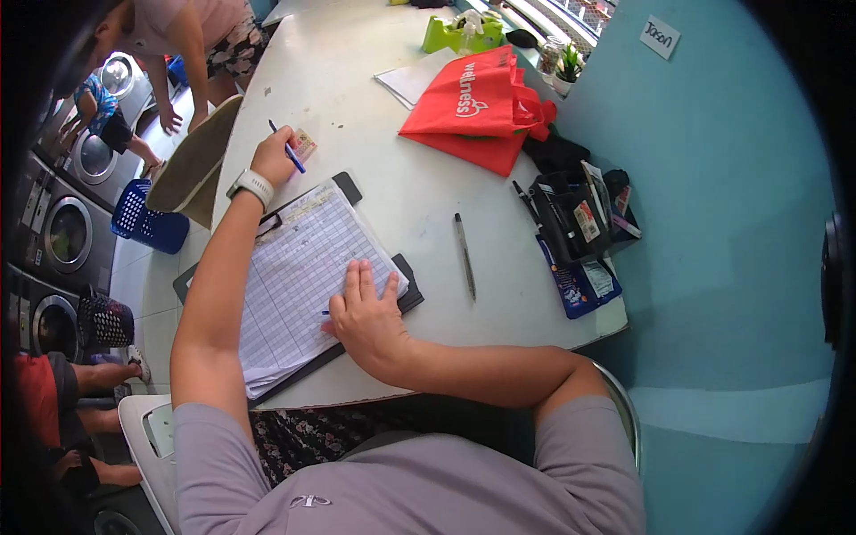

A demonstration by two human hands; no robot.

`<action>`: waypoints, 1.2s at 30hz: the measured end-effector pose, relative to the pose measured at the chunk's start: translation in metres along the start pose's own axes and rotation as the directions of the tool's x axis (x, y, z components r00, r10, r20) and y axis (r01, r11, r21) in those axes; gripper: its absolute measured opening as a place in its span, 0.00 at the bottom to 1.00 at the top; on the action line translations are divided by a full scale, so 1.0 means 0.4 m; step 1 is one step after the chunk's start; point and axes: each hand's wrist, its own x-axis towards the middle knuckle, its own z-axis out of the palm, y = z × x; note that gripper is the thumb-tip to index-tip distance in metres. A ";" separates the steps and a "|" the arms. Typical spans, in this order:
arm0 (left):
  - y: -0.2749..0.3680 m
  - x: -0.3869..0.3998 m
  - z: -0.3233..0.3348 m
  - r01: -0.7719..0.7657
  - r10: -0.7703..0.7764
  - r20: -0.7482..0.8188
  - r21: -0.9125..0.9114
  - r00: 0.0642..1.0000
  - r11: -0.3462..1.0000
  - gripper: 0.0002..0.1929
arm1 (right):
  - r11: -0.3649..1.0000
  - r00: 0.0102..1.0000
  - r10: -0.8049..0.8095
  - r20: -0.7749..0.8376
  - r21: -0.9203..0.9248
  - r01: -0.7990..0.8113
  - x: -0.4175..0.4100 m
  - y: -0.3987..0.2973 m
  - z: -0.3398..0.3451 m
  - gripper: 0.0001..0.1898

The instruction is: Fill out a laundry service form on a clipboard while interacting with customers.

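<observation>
My left hand [273,159], with a pale watch on its wrist, grips a blue pen [296,161] above the far end of a clipboard [347,188]. Beside those fingers lies a small pink and yellow printed paper [305,145], partly covered by the hand. Sheets with a ruled, handwritten table [301,267] sit under the clipboard's clip. Across their lower right my right hand [374,321] rests palm down, fingers apart. A small blue tip [326,312] pokes out near its thumb; the rest of it is hidden. Right of the clipboard lies a clear ballpoint pen [465,257].
A red cloth bag [461,107] and a black desk organizer [568,221] line the table's right side, above a blue packet [582,287]. At left are a chair [197,160], a blue laundry basket [150,221], washing machines [67,231] and several people [194,40].
</observation>
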 end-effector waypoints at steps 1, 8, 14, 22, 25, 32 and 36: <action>0.010 -0.018 -0.004 -0.073 0.063 -0.131 -0.073 0.989 0.995 0.09 | 1.000 1.000 -0.011 -0.009 0.004 0.011 0.001 -0.002 0.002 0.23; 0.202 -0.202 -0.099 -0.422 0.381 -0.184 -0.309 0.906 0.852 0.07 | 1.000 1.000 0.026 0.009 -0.008 -0.026 0.005 0.019 0.005 0.23; 0.172 -0.442 -0.244 -0.389 0.342 -0.201 -0.285 0.918 0.876 0.05 | 0.997 0.999 0.049 -0.022 -0.054 -0.050 0.011 -0.012 0.017 0.23; 0.073 -0.513 -0.214 -0.242 0.263 -0.011 -0.425 0.965 0.872 0.06 | 0.966 0.983 0.183 -0.014 -0.185 -0.182 0.026 -0.007 0.012 0.23; 0.090 -0.505 -0.194 -0.257 0.303 0.019 -0.479 0.953 0.839 0.07 | 0.964 0.985 0.170 -0.022 -0.204 -0.171 0.031 -0.006 0.014 0.23; 0.116 -0.462 -0.157 -0.203 0.338 0.180 -0.517 0.924 0.831 0.07 | 0.970 0.983 0.183 -0.008 -0.163 -0.182 0.033 -0.010 0.012 0.23; 0.136 -0.460 -0.153 -0.398 0.418 -0.037 -0.388 0.908 0.831 0.07 | 0.973 0.983 0.168 -0.078 -0.144 -0.178 0.030 -0.016 0.008 0.23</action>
